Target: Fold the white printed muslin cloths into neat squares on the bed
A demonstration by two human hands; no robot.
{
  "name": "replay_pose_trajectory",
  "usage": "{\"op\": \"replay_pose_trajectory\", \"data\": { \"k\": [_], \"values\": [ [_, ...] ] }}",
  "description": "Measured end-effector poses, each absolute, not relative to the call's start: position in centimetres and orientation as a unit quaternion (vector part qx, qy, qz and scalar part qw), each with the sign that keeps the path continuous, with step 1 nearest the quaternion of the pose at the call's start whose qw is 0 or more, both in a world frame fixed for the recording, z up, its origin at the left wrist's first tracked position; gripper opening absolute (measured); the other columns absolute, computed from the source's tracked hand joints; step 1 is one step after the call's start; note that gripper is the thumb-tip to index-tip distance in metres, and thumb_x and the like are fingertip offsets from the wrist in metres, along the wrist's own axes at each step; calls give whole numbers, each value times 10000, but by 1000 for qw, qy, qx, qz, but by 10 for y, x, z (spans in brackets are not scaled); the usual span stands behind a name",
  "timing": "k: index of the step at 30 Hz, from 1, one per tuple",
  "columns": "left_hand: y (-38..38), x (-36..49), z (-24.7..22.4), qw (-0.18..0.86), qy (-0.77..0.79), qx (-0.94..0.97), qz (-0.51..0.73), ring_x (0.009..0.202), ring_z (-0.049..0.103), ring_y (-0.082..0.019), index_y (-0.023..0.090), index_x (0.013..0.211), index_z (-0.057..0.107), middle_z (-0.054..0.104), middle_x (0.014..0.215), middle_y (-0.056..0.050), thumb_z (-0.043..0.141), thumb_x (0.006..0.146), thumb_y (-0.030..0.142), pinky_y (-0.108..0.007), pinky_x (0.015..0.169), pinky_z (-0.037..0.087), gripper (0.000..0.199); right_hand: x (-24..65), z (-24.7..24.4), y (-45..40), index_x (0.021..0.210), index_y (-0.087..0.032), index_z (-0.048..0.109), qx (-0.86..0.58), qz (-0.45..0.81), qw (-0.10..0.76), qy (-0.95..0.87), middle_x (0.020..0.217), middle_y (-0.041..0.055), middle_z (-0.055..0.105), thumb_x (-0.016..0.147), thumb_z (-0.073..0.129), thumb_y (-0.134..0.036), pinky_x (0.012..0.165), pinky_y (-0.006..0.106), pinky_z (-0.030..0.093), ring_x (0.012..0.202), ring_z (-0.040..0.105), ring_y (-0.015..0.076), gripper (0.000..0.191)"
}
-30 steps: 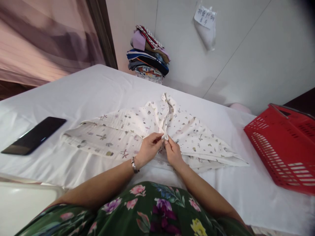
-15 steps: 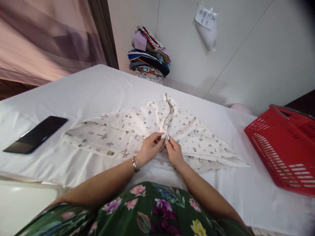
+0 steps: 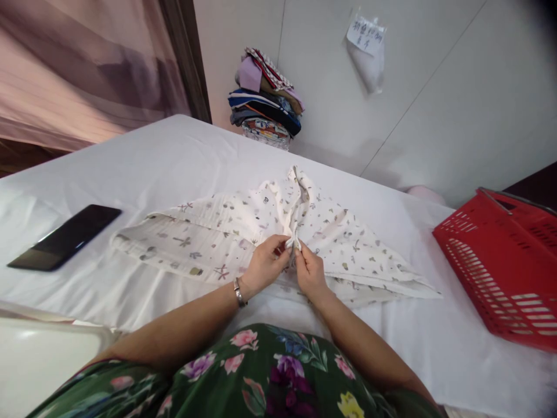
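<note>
Cloth (image 3: 357,249) is gathered mid-length, its ends ungathered; my left hand (image 3: 264,264) and right hand (image 3: 311,273), nearly closed, pinch it.

The only view came from the person's head, just over the near side of the white cloth-covered desk (image 3: 183,157), and faced forward and steeply down across it. It looked from close range: the green floral garment (image 3: 261,377) filled the bottom centre, on the desk's near side, while the plain pale grey wall (image 3: 418,110) rose beyond the desk's far edge.
</note>
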State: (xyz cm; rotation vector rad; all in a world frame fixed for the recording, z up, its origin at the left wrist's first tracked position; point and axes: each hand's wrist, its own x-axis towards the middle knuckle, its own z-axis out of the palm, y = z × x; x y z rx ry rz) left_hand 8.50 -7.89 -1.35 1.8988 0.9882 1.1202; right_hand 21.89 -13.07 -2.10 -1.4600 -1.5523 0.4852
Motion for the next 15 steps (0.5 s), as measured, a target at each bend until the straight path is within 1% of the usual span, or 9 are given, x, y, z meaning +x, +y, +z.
{"op": "replay_pose_trajectory", "data": {
  "k": [2, 4, 8, 12, 15],
  "values": [
    [-80, 85, -14, 362, 392, 733, 423, 639, 550, -90, 182, 990, 582, 604, 741, 13, 550, 788, 218, -223, 633, 477, 207, 220, -24, -131, 1290, -156, 489, -592, 165, 438, -656, 989, 90, 662, 910, 358, -305, 772, 313, 491, 831, 624, 191, 429],
    [-80, 85, -14, 373, 395, 726, 422, 638, 554, -92, 182, 982, 583, 602, 734, 15, 566, 781, 234, -221, 622, 479, 208, 221, -27, -130, 1318, -156, 458, -591, 140, 419, -675, 1051, 112, 654, 912, 347, -293, 803, 337, 497, 902, 629, 212, 443],
    [-79, 85, -12, 386, 391, 713, 435, 602, 545, -84, 180, 947, 596, 599, 700, 24, 573, 777, 241, -210, 596, 474, 182, 222, -28, -130, 1340, -150, 429, -587, 122, 403, -692, 1058, 113, 657, 920, 327, -278, 813, 331, 502, 921, 633, 205, 450],
    [-79, 85, -12, 384, 391, 712, 438, 602, 548, -86, 175, 948, 606, 613, 699, 21, 550, 794, 251, -210, 596, 472, 181, 223, -29, -129, 1325, -139, 450, -589, 123, 402, -690, 1049, 115, 659, 921, 338, -290, 819, 322, 494, 932, 629, 204, 446],
    [-79, 85, -11, 389, 395, 705, 443, 594, 546, -84, 174, 958, 609, 624, 705, 20, 529, 802, 247, -203, 580, 471, 189, 224, -28, -129, 1308, -135, 472, -594, 143, 409, -678, 1012, 109, 666, 920, 343, -304, 805, 315, 490, 899, 632, 200, 443]
  ]
}}
